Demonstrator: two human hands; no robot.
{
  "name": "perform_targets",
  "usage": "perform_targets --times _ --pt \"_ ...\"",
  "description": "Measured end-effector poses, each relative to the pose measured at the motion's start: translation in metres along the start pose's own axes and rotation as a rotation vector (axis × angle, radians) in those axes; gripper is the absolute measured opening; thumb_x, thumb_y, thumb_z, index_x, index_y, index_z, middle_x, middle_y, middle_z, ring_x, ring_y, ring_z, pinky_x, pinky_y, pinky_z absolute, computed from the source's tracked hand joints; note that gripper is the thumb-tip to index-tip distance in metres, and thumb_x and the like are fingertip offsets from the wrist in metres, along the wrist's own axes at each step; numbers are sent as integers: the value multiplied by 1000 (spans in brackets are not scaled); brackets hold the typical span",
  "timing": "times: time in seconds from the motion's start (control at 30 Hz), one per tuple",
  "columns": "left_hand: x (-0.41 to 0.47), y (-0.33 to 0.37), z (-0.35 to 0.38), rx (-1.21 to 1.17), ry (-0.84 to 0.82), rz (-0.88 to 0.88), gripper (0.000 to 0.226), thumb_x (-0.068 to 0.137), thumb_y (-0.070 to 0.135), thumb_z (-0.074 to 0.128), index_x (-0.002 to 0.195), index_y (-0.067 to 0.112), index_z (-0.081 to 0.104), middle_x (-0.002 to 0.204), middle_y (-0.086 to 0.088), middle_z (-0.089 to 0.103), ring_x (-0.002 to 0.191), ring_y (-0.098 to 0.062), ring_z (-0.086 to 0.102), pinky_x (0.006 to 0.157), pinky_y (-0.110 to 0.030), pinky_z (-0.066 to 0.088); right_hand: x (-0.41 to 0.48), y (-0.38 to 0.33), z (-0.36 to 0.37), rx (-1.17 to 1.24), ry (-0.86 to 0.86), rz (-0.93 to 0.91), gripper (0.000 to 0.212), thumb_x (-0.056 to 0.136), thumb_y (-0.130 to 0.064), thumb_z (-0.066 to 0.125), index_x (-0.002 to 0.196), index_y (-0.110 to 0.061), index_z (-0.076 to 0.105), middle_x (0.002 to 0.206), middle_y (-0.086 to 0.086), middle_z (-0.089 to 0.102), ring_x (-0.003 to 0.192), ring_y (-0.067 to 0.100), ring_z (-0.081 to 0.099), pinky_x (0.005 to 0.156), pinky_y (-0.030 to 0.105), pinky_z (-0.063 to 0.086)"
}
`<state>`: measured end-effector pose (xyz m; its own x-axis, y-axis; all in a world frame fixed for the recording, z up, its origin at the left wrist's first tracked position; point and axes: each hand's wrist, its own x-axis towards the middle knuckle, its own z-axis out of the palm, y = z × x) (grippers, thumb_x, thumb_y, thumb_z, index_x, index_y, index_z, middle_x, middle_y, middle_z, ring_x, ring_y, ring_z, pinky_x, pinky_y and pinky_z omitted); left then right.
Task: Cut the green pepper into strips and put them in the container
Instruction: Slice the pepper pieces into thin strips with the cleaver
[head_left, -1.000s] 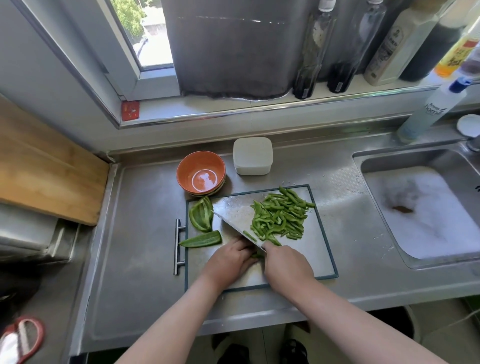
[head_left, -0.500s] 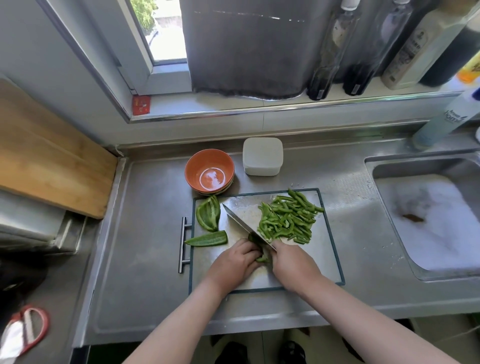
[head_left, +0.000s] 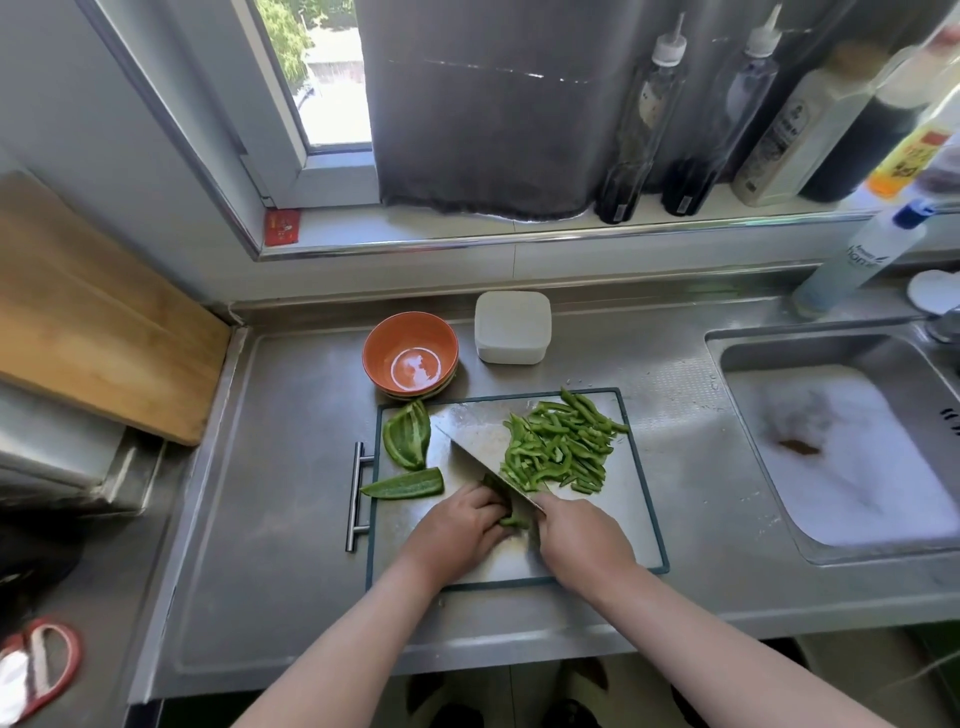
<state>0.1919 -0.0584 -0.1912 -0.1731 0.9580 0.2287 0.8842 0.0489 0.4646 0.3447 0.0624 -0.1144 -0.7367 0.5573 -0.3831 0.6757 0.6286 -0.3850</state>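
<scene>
Bench: steel bench (head_left: 291, 467) under the window, sink (head_left: 831, 457) at my right.
Board: cutting board (head_left: 644, 493) lies flat on the bench.
Left hand: my left hand (head_left: 457, 530) curls over a pepper piece (head_left: 511, 521), pinning it beside the blade.
Right hand: my right hand (head_left: 582, 540) wraps the knife (head_left: 478, 462); its handle is hidden, so probably a full grip.
Strips: cut strips (head_left: 561, 447) heaped right of the blade.
Uncut: two pepper halves (head_left: 408, 434) at the board's left edge.
Container: white container (head_left: 511, 327) stands behind the board, beside an orange bowl (head_left: 410, 353).

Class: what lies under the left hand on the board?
A pepper piece, its end showing beside the knife; the rest is covered by the left hand.
</scene>
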Motion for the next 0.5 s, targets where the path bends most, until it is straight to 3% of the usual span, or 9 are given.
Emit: perform_targets --times 0.2,0.5 --pt "0 2 -2 36 -14 -16 32 92 42 54 104 22 76 105 1 72 104 -20 60 84 -29 55 -21 -5 3 -105 28 -78 31 96 -15 40 122 -27 53 95 6 68 83 32 62 59 36 37" --pt "1 3 -2 27 -7 -2 35 94 41 52 105 19 76 108 -1 71 108 -18 56 89 -28 50 -28 2 -1 -140 26 -40 25 98 -16 38 115 -23 56 95 6 68 84 32 62 59 36 34"
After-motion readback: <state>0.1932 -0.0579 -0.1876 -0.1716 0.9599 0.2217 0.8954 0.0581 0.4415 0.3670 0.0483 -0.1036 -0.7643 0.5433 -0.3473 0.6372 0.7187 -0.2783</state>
